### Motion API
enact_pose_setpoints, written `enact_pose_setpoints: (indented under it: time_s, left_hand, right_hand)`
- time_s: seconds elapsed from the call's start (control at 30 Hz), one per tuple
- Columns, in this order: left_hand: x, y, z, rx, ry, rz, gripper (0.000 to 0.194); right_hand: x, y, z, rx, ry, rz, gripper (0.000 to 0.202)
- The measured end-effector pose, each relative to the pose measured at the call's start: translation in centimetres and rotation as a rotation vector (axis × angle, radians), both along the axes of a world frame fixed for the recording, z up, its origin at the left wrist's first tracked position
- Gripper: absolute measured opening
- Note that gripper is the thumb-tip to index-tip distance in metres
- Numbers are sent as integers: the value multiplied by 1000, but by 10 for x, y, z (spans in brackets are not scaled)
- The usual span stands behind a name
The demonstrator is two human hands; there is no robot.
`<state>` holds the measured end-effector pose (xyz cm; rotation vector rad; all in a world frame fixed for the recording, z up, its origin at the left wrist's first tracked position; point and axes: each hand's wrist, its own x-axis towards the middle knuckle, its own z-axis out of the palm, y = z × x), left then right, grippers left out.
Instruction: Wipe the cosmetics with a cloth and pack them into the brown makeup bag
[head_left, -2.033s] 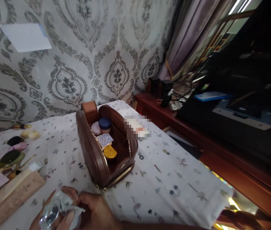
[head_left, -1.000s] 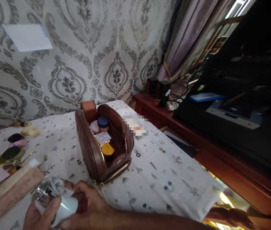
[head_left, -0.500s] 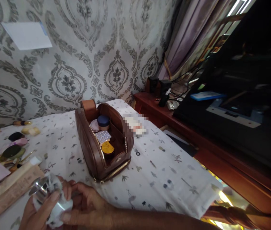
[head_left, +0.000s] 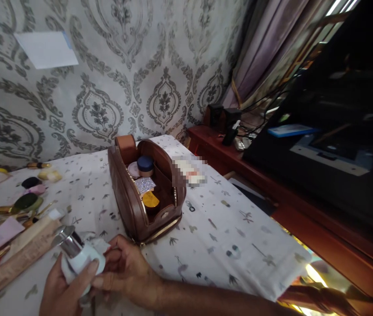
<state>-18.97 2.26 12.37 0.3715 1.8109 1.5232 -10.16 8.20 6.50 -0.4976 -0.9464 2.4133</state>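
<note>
Near the bottom of the view, my left hand (head_left: pixel 63 287) is closed around a pale bottle (head_left: pixel 85 261) with a shiny silver pump top, tilted to the upper left. My right hand (head_left: pixel 133 270) pinches a crumpled white tissue (head_left: pixel 99 243) against the bottle's right side; its fingertips are partly hidden. Just beyond the hands stands a brown leather toiletry bag (head_left: pixel 120 197), unzipped. Inside it lie a dark blue-lidded jar (head_left: pixel 145 164), a pink round compact (head_left: pixel 133 170), a glittery silver square (head_left: pixel 145 184) and a round yellow-gold compact (head_left: pixel 150 200).
Several cosmetics lie at the left, among them a long beige tube-like pack (head_left: pixel 18 259), a pink box (head_left: pixel 0 237) and a dark green oval item (head_left: pixel 27 202). A patterned white cloth (head_left: pixel 212 254) covers the table. A red-brown wooden desk (head_left: pixel 305 232) stands to the right.
The bottle has turned in my left hand, and more of its pale body and silver top shows. The tissue covers less of it. The view has shifted slightly.
</note>
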Motion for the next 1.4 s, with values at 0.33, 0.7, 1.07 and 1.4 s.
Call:
enact_pose_setpoints:
  time_s: [0.33,0.7,1.07,1.4]
  left_hand:
    - [-16,-5,0,55,212,-279,48]
    - [21,-1,10,176,276,-457,28]
    - [24,-7,3,132,252,-514,50]
    - [15,-12,-22,88,-26,-352,86]
  right_hand:
    - [42,13,71,818,-310,-213,57]
    - [82,34,119,1244,-374,-55,26]
    - [97,32,129,1319,-448,21,24]
    - [123,51,159,1320,-424,-396,13]
